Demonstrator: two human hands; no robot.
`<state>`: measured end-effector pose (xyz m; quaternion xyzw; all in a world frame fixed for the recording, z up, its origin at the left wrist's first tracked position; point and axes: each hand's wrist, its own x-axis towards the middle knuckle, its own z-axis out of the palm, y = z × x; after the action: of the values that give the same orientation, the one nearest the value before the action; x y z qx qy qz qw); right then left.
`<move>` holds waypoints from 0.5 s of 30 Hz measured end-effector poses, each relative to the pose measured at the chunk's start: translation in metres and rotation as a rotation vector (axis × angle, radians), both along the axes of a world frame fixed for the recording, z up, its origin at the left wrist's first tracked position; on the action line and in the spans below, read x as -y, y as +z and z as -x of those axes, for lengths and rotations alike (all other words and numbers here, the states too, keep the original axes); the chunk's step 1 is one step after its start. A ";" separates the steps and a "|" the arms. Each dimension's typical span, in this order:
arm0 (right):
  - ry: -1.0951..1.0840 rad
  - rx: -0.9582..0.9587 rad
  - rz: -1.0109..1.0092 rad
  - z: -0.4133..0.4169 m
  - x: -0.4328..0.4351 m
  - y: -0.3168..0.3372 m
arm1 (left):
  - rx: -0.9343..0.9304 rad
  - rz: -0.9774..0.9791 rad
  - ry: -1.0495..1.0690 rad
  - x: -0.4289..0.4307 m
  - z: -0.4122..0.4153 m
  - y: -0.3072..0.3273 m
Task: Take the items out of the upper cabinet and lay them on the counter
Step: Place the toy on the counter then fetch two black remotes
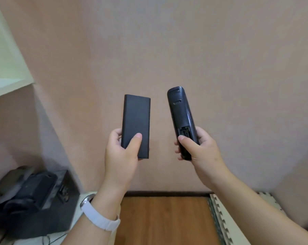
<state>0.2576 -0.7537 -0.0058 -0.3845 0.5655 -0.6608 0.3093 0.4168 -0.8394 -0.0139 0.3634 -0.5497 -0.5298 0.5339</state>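
Note:
My left hand grips the lower end of a flat black power bank, held upright in front of the pink wall. My right hand holds a black remote control by its lower end, back side towards me, with the battery compartment open under my thumb. Both items stand side by side in mid-air, a little apart. A white watch strap circles my left wrist. No cabinet interior shows.
A white shelf or cabinet edge juts out at the upper left. Dark devices and a black box sit at the lower left on a white surface. Wooden floor lies below, with foam puzzle mats at its right.

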 end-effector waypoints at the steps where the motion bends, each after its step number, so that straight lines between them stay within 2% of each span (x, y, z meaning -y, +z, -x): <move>1: -0.027 0.000 0.001 0.007 -0.015 -0.001 | -0.003 -0.006 -0.029 -0.010 0.011 -0.001; 7: -0.235 0.004 0.002 0.066 -0.155 -0.010 | 0.030 -0.003 -0.226 -0.113 0.099 -0.010; 15: -0.546 0.067 -0.018 0.129 -0.380 -0.028 | 0.066 -0.034 -0.547 -0.304 0.206 -0.019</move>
<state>0.1285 -0.3735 -0.0337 -0.1929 0.6435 -0.7270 0.1417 0.2103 -0.5357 -0.0326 0.2273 -0.6354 -0.6514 0.3468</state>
